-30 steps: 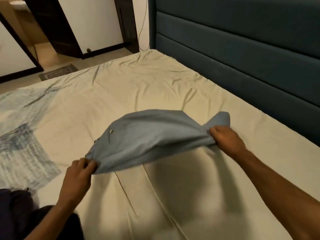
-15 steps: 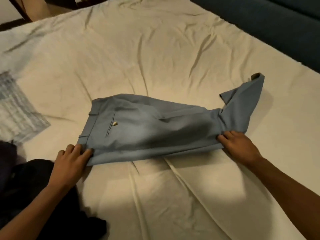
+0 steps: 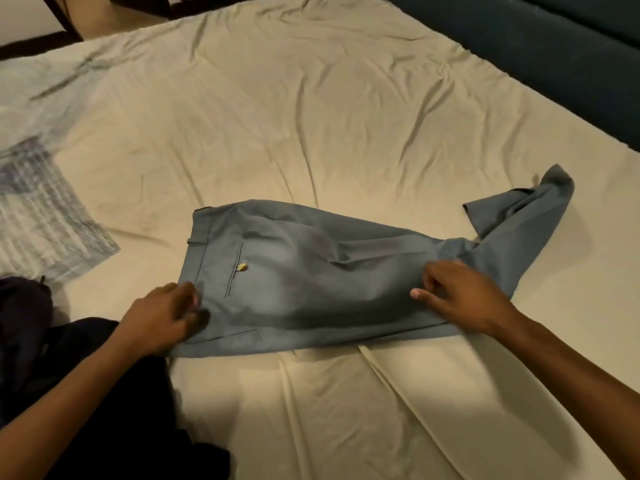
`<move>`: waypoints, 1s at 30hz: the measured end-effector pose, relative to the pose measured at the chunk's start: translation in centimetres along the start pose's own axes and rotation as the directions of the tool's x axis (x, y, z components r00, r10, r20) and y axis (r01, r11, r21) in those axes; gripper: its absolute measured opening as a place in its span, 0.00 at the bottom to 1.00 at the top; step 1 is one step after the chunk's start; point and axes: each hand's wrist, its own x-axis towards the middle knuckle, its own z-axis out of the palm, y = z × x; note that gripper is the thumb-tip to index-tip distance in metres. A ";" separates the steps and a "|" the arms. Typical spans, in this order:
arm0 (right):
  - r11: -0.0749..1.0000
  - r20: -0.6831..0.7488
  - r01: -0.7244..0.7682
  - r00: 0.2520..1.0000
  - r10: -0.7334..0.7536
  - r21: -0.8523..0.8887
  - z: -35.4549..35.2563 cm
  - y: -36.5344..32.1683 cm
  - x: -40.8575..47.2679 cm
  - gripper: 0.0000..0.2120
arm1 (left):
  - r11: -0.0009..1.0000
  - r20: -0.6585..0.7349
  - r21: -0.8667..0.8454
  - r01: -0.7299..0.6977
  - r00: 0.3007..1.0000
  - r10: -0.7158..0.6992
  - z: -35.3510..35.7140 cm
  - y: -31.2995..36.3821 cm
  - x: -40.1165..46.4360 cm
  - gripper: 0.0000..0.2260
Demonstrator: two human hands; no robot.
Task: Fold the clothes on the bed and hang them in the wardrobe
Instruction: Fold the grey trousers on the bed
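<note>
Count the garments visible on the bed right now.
2, maybe more. Blue-grey trousers lie flat mid-bed under the left hand and right hand. A dark clothing heap sits at the near-left edge; it may hold several pieces, cannot tell.

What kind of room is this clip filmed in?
Most likely a bedroom. A bed with a wrinkled cream sheet fills the view, a padded dark headboard runs along its far side, and blue-grey trousers lie on it for folding.

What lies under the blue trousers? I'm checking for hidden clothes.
Around the blue trousers only the cream bedsheet shows; anything beneath is covered. Both hands rest on top.
</note>
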 end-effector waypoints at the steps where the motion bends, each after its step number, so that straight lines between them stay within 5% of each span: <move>1: 0.998 -0.068 0.057 0.996 -0.059 -0.030 -0.2 -1.0 1.2 0.16 | 0.999 -0.099 -0.026 -0.033 0.995 0.030 -0.3 0.0 1.1 0.19; 3: 0.982 -0.043 0.129 0.990 -0.136 -0.140 -0.2 -3.1 4.1 0.14 | 0.996 -0.204 -0.014 -0.094 0.975 0.089 -0.8 0.6 3.6 0.15; 7: 0.938 0.141 0.156 0.983 -0.117 -0.310 1.2 -4.4 9.0 0.19 | 0.975 -0.200 0.164 -0.148 0.963 0.180 -1.4 2.0 9.2 0.20; 10: 0.918 0.130 0.183 0.981 -0.145 -0.352 2.4 -3.5 10.3 0.09 | 0.961 -0.197 0.247 -0.126 0.964 0.177 -2.2 3.4 12.3 0.26; 15: 0.974 -0.001 0.120 0.992 -0.123 -0.192 2.8 -3.1 10.2 0.03 | 0.949 -0.024 0.312 -0.036 0.999 0.045 -3.1 3.9 15.7 0.28; 20: 1.000 -0.188 0.008 0.982 -0.009 -0.006 2.2 -3.3 9.4 0.03 | 0.950 -0.068 0.305 0.069 0.996 -0.050 -2.7 2.9 17.4 0.20; 23: 0.999 -0.190 0.022 0.982 -0.015 0.033 2.3 -2.8 9.5 0.02 | 0.936 -0.060 0.324 0.134 0.991 -0.121 -2.8 2.0 17.7 0.17; 30: 0.999 -0.157 0.020 0.987 -0.016 0.025 2.2 -1.2 9.7 0.01 | 0.955 -0.058 0.144 0.259 0.966 -0.253 -2.4 -0.2 17.5 0.27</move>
